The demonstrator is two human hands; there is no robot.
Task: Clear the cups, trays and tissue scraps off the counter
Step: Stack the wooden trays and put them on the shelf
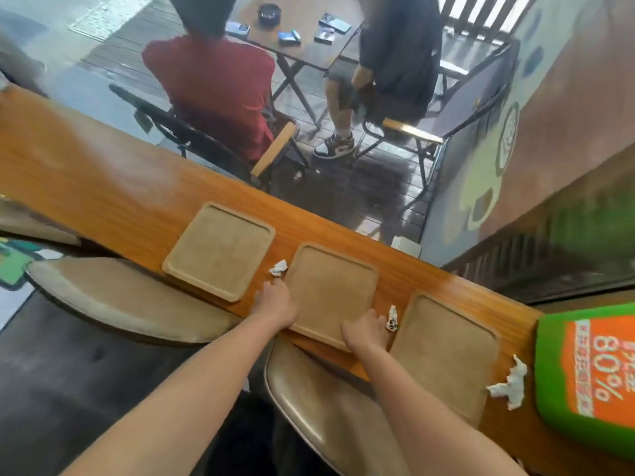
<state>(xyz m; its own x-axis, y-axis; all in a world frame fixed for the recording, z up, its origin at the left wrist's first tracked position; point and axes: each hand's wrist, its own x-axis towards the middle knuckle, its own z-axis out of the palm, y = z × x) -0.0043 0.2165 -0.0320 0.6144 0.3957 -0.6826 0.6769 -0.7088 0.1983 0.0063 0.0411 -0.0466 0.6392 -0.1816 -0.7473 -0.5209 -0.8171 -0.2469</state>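
The middle tray (331, 290) lies flat on the bench (103, 173) with a hand at each near corner: the left hand (275, 304) curled over its left edge, fingers folded down beside the rim, and the right hand (366, 329) laid on its near right corner, fingers bent. Whether either hand has actually closed on the rim I cannot tell.

The tray looks like thin pressed wood with a shallow raised lip — stiff, light and not fragile. It should lift cleanly by two opposite edges, thumbs on top and fingers hooked under the lip; its near edge seems to overhang the bench slightly, which gives the fingers a way under.

Left of the middle tray sits a second tray (220, 250); right of it, a third tray (446, 355). A crumpled tissue scrap (278, 267) lies just off the middle tray's far left corner, a stained scrap (391, 317) just off its right edge by the right hand, and a torn scrap (510, 386) beyond the third tray. These are soft and nearly weightless — a pinch will do, though any draught could shift them.

No cups are visible. The bench is glossy wood, likely slippery, and narrow. A green and orange sign (591, 376) rests at its right end, and stools (123, 297) crowd its near side.
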